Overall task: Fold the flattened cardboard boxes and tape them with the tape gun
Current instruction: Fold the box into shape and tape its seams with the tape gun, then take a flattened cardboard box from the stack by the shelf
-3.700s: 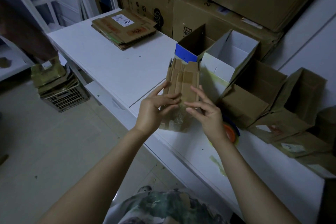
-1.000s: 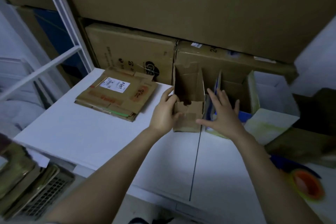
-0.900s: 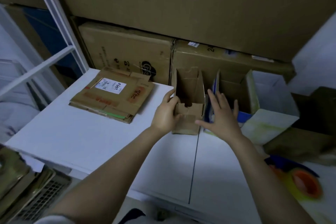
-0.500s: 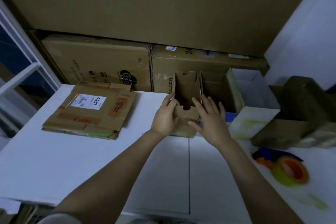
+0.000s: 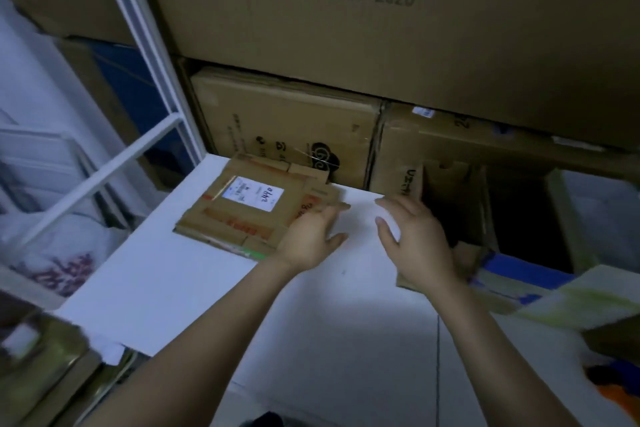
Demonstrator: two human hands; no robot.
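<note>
Head view: you looked down over the white table [image 5: 194, 291].
Left: your left hand [image 5: 310, 239] lay over the near right corner of the stack of flat boxes [image 5: 242, 208], fingers straight, gripping nothing. It looked set to take the top one.
Right: your right hand [image 5: 417, 243] hung over bare table, fingers loose and spread, holding nothing, likely ready to help lift.
To fold: the stack of flat boxes sat at the back left of the table, label up, easy to reach.
Already folded: a thin folded box [image 5: 450, 191] stood open just beside your right hand, against the big cartons [image 5: 284, 128], likely parked out of the way.
Tape: an orange and blue blur [image 5: 618, 395] showed low on the right; I cannot tell if it was the tape gun.
</note>
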